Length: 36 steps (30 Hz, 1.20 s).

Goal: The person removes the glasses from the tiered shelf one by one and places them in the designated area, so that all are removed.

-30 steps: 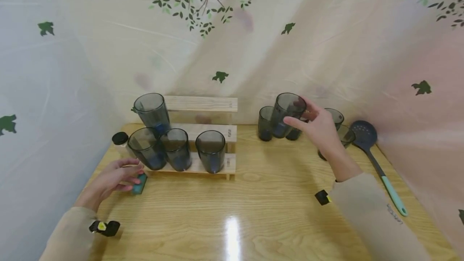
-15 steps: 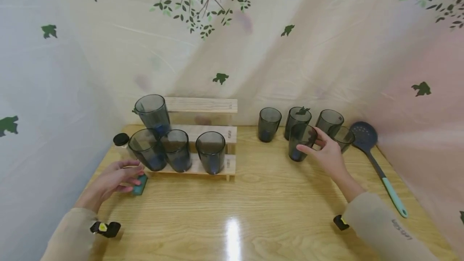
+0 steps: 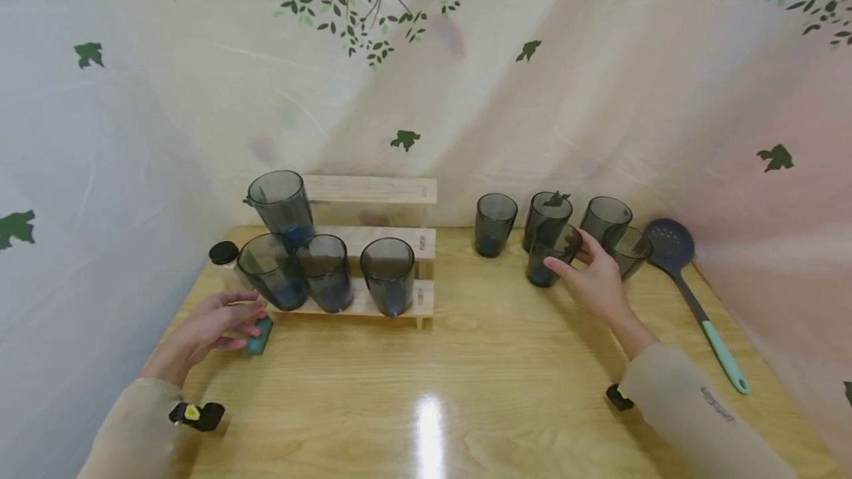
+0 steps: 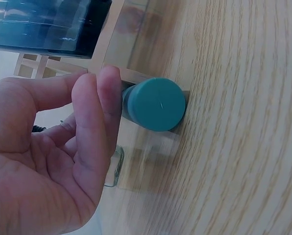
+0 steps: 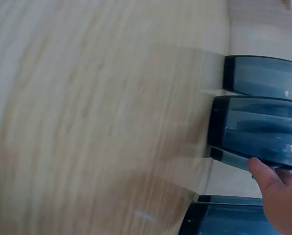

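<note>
My right hand (image 3: pixel 597 281) grips a dark tinted drinking glass (image 3: pixel 546 266) between thumb and fingers. This glass stands upright in front of another tinted glass (image 3: pixel 547 207) at the back right. In the right wrist view the held glass (image 5: pixel 256 127) has its base at the wooden surface, with the thumb along its side. My left hand (image 3: pixel 214 327) hangs loosely curled with nothing in it, by the left end of a wooden tiered rack (image 3: pixel 421 301). Just past its fingertips lies a small teal cylinder (image 4: pixel 158 104). Several larger tinted glasses (image 3: pixel 389 279) stand on the rack.
More tinted glasses (image 3: pixel 494 226) stand along the back right. A slotted skimmer (image 3: pixel 692 294) with a mint handle lies at the right edge. A small jar with a black lid (image 3: pixel 223 253) is left of the rack. A printed cloth (image 3: pixel 466 94) hangs behind.
My right hand has brought the glass down from above the back row, rightward and nearer, to the table in front of that row. The left hand has stayed in place.
</note>
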Each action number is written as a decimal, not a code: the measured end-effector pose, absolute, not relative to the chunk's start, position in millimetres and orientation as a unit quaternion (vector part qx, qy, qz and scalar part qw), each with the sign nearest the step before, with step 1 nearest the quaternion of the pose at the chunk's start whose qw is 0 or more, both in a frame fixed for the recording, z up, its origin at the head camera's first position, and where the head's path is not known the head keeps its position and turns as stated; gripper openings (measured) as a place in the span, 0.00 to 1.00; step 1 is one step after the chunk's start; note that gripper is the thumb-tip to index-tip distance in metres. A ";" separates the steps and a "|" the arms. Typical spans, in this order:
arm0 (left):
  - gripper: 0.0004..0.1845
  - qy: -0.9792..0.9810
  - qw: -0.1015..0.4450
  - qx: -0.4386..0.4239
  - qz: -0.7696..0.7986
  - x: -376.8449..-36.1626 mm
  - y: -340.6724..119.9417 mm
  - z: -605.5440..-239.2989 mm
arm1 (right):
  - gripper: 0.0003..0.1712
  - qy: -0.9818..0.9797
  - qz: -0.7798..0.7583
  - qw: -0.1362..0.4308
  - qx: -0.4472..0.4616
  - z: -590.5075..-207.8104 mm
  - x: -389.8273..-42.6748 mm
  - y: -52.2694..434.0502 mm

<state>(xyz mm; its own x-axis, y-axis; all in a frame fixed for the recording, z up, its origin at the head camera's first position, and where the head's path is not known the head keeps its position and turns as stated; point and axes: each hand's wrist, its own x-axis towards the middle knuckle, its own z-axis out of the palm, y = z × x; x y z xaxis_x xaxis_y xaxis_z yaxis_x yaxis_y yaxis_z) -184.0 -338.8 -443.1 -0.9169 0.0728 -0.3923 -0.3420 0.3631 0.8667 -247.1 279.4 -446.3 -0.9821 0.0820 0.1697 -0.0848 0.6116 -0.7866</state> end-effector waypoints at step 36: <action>0.39 0.799 0.180 -0.069 0.569 -182.6 -342.9 -443.0 | 0.54 -0.886 0.354 0.229 0.195 -338.6 -243.6 185.2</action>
<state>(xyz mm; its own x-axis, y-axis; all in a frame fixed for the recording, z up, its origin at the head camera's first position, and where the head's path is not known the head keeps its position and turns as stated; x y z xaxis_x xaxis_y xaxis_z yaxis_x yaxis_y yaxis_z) -182.6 -342.9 -443.0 -0.9258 0.0943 -0.3660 -0.3150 0.3425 0.8851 -243.6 185.2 -338.6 -0.8196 -0.1832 0.5429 -0.5069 0.6736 -0.5379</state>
